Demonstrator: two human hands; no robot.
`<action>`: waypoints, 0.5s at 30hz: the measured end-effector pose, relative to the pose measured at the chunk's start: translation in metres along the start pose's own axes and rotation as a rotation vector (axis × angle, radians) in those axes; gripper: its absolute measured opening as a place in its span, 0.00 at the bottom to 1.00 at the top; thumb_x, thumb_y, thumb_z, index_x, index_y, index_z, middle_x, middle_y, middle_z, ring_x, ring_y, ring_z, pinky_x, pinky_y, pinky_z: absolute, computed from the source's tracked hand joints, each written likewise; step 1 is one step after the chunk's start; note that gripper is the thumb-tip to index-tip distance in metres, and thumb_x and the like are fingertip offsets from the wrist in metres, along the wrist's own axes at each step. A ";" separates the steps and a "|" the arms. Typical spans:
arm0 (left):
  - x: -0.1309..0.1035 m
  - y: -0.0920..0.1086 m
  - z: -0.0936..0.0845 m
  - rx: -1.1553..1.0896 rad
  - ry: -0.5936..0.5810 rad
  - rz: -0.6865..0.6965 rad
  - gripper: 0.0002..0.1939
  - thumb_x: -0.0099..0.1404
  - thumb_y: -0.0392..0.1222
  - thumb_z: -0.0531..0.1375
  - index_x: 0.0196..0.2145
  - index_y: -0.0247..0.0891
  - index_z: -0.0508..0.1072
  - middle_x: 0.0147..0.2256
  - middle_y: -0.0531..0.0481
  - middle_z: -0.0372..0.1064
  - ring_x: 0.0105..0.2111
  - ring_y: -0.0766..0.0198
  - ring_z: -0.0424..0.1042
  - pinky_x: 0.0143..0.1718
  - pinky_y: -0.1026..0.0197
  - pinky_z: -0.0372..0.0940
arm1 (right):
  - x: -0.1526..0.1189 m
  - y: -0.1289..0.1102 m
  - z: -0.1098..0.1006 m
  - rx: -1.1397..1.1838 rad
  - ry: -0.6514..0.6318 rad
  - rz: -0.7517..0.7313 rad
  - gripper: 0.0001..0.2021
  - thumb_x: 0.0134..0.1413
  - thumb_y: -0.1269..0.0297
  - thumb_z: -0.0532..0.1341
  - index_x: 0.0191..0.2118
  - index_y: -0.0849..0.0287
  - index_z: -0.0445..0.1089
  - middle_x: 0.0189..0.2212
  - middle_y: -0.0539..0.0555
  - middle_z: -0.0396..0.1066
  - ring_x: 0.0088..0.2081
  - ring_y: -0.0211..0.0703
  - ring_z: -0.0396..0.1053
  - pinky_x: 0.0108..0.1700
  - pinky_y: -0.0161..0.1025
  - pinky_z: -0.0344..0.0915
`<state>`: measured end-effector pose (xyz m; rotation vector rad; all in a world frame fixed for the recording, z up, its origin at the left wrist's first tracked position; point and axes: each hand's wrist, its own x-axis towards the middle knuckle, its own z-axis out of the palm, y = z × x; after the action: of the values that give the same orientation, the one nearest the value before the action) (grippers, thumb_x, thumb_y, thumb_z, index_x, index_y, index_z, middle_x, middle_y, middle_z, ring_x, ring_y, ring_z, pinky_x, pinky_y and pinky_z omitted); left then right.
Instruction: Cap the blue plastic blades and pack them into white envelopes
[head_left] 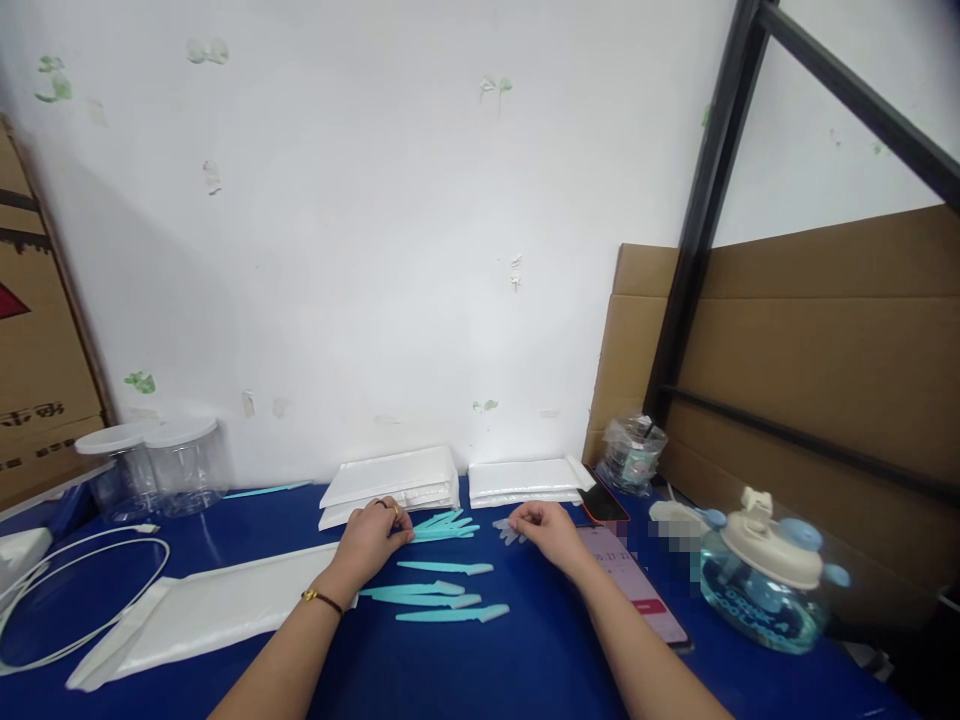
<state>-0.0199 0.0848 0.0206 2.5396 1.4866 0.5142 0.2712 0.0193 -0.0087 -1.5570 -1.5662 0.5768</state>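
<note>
My left hand (375,530) is at the left end of a small pile of teal eyebrow razors (448,526), its thumb and fingertips pinched together at their ends. To the right, my right hand (546,532) pinches down at a small heap of clear plastic caps (507,531); whatever lies between those fingertips is too small to make out. Several more razors (450,614) with pale caps over one end lie in a loose row on the blue tabletop (450,675), nearer to me than both hands.
Stacked white padded mailers (397,478) and a second stack (525,478) stand against the wall. Another mailer (217,610) lies left, beside a white cable (169,560) and lidded clear jars (187,470). A phone (645,595) and a water bottle (765,580) are at right.
</note>
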 end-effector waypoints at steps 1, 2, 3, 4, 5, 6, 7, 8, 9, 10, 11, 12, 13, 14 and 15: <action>0.000 -0.001 -0.001 0.001 0.004 -0.012 0.05 0.57 0.42 0.59 0.32 0.44 0.72 0.36 0.53 0.67 0.41 0.60 0.65 0.40 0.61 0.55 | -0.001 0.000 -0.003 -0.057 0.033 0.005 0.09 0.47 0.60 0.60 0.30 0.59 0.73 0.27 0.52 0.74 0.30 0.43 0.69 0.34 0.37 0.60; -0.001 -0.002 -0.001 -0.008 0.004 -0.005 0.07 0.56 0.43 0.60 0.34 0.44 0.72 0.36 0.53 0.67 0.41 0.60 0.65 0.40 0.61 0.55 | -0.002 -0.002 -0.005 -0.117 0.060 -0.003 0.08 0.47 0.61 0.61 0.30 0.58 0.73 0.29 0.52 0.74 0.31 0.43 0.68 0.37 0.38 0.60; -0.002 -0.001 -0.001 -0.024 0.000 0.021 0.09 0.56 0.45 0.60 0.36 0.45 0.72 0.37 0.53 0.67 0.41 0.60 0.65 0.40 0.61 0.56 | -0.004 -0.005 -0.005 -0.170 0.074 -0.025 0.07 0.47 0.61 0.61 0.30 0.57 0.74 0.30 0.51 0.73 0.32 0.43 0.68 0.39 0.39 0.58; -0.002 0.001 -0.001 -0.041 -0.014 0.060 0.11 0.55 0.47 0.61 0.37 0.46 0.72 0.38 0.53 0.67 0.41 0.60 0.65 0.41 0.61 0.56 | -0.007 -0.009 -0.003 -0.217 0.067 -0.055 0.06 0.48 0.61 0.61 0.30 0.55 0.74 0.31 0.50 0.72 0.34 0.42 0.67 0.41 0.40 0.56; -0.003 0.003 0.000 -0.052 -0.038 0.106 0.12 0.54 0.48 0.62 0.37 0.46 0.73 0.39 0.53 0.66 0.42 0.60 0.65 0.41 0.61 0.56 | -0.010 -0.014 0.000 -0.261 0.038 -0.087 0.06 0.49 0.60 0.61 0.29 0.54 0.74 0.32 0.50 0.71 0.35 0.42 0.67 0.43 0.41 0.55; -0.004 0.005 0.002 -0.056 -0.070 0.150 0.12 0.54 0.49 0.62 0.36 0.46 0.73 0.39 0.53 0.66 0.43 0.59 0.65 0.42 0.61 0.56 | -0.013 -0.020 0.004 -0.297 -0.009 -0.113 0.06 0.49 0.58 0.62 0.29 0.53 0.74 0.33 0.49 0.70 0.37 0.42 0.66 0.44 0.41 0.53; -0.005 0.008 0.005 -0.054 -0.102 0.186 0.11 0.53 0.50 0.62 0.35 0.47 0.74 0.39 0.53 0.67 0.43 0.59 0.65 0.42 0.61 0.56 | -0.016 -0.024 0.008 -0.319 -0.067 -0.134 0.06 0.48 0.57 0.63 0.28 0.52 0.74 0.34 0.49 0.70 0.39 0.43 0.65 0.44 0.41 0.52; -0.006 0.010 0.007 -0.049 -0.129 0.209 0.10 0.53 0.50 0.62 0.34 0.47 0.74 0.39 0.53 0.67 0.43 0.59 0.65 0.43 0.61 0.55 | -0.019 -0.029 0.013 -0.341 -0.117 -0.150 0.06 0.46 0.56 0.65 0.28 0.51 0.74 0.34 0.48 0.69 0.41 0.44 0.65 0.45 0.41 0.51; -0.006 0.012 0.010 -0.044 -0.149 0.221 0.09 0.54 0.50 0.62 0.32 0.46 0.75 0.38 0.53 0.67 0.43 0.59 0.65 0.43 0.61 0.55 | -0.021 -0.032 0.017 -0.362 -0.157 -0.162 0.07 0.44 0.56 0.66 0.28 0.52 0.73 0.35 0.48 0.68 0.43 0.45 0.64 0.45 0.41 0.50; -0.007 0.013 0.012 -0.039 -0.163 0.225 0.08 0.54 0.49 0.62 0.31 0.46 0.75 0.37 0.53 0.67 0.42 0.60 0.65 0.43 0.61 0.55 | -0.023 -0.035 0.021 -0.379 -0.187 -0.173 0.07 0.43 0.56 0.67 0.28 0.52 0.73 0.35 0.49 0.68 0.44 0.46 0.63 0.44 0.40 0.49; -0.007 0.014 0.013 -0.035 -0.166 0.224 0.07 0.55 0.48 0.61 0.30 0.45 0.75 0.36 0.53 0.68 0.42 0.60 0.65 0.42 0.61 0.55 | -0.024 -0.036 0.024 -0.386 -0.209 -0.184 0.07 0.43 0.57 0.67 0.28 0.53 0.73 0.35 0.49 0.68 0.44 0.46 0.63 0.44 0.40 0.49; -0.007 0.015 0.014 -0.031 -0.165 0.220 0.06 0.56 0.48 0.61 0.30 0.45 0.75 0.35 0.53 0.68 0.41 0.60 0.65 0.42 0.61 0.55 | -0.024 -0.037 0.026 -0.386 -0.223 -0.192 0.06 0.44 0.58 0.67 0.27 0.53 0.72 0.34 0.48 0.68 0.43 0.45 0.63 0.44 0.40 0.49; -0.007 0.015 0.013 -0.026 -0.158 0.213 0.06 0.56 0.47 0.60 0.29 0.45 0.75 0.35 0.53 0.68 0.41 0.60 0.65 0.41 0.61 0.55 | -0.024 -0.037 0.026 -0.380 -0.225 -0.197 0.06 0.46 0.59 0.66 0.27 0.54 0.72 0.34 0.48 0.68 0.42 0.44 0.63 0.44 0.40 0.48; -0.006 0.015 0.011 -0.018 -0.144 0.203 0.07 0.57 0.47 0.60 0.29 0.45 0.75 0.35 0.53 0.68 0.41 0.60 0.65 0.41 0.61 0.54 | -0.022 -0.037 0.024 -0.371 -0.213 -0.197 0.06 0.47 0.60 0.66 0.26 0.55 0.71 0.33 0.47 0.68 0.41 0.43 0.63 0.43 0.40 0.48; -0.005 0.014 0.009 -0.010 -0.123 0.187 0.07 0.57 0.47 0.59 0.29 0.44 0.74 0.35 0.53 0.68 0.41 0.60 0.65 0.41 0.60 0.54 | -0.020 -0.035 0.021 -0.363 -0.186 -0.193 0.06 0.48 0.61 0.65 0.25 0.55 0.71 0.32 0.47 0.68 0.41 0.43 0.64 0.43 0.40 0.48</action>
<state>-0.0077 0.0734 0.0154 2.6644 1.2103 0.3794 0.2311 0.0000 0.0031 -1.6221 -2.0251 0.3503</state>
